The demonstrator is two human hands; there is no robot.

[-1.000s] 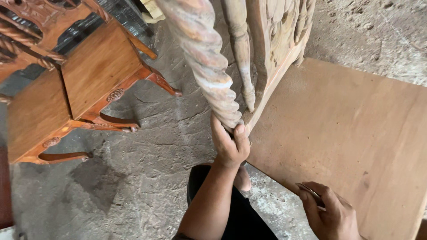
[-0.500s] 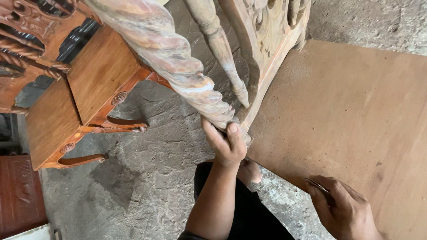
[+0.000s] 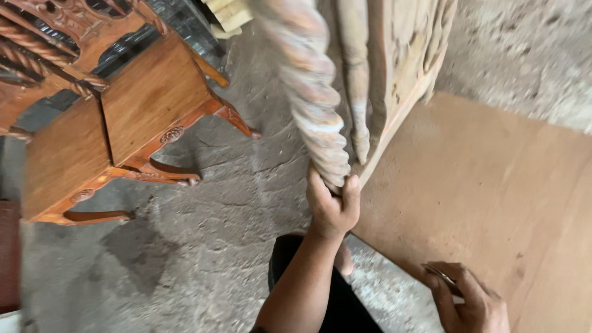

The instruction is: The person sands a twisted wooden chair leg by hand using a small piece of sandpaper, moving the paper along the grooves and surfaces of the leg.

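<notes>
My left hand (image 3: 332,206) grips the lower end of a pale, unfinished twisted wooden post (image 3: 308,80) that rises up out of view. Beside it hang a slimmer turned spindle (image 3: 357,92) and a carved, unfinished wooden panel (image 3: 410,68). My right hand (image 3: 465,299) rests at the near edge of a flat brown plywood sheet (image 3: 493,185) lying on the floor, fingers closed on a thin flat piece, likely sandpaper. My dark-trousered leg (image 3: 333,296) and a bare foot (image 3: 344,259) show below the left forearm.
Reddish varnished wooden furniture with carved legs (image 3: 123,123) stands at the left on a rough grey concrete floor (image 3: 203,259). More twisted, varnished carved pieces (image 3: 43,37) fill the top left corner. Pale wood blocks (image 3: 231,12) lie at the top.
The view has swung, so the twisted post now appears nearly upright instead of slanted. My left hand keeps its grip on the post's end. My right hand stays at the plywood edge.
</notes>
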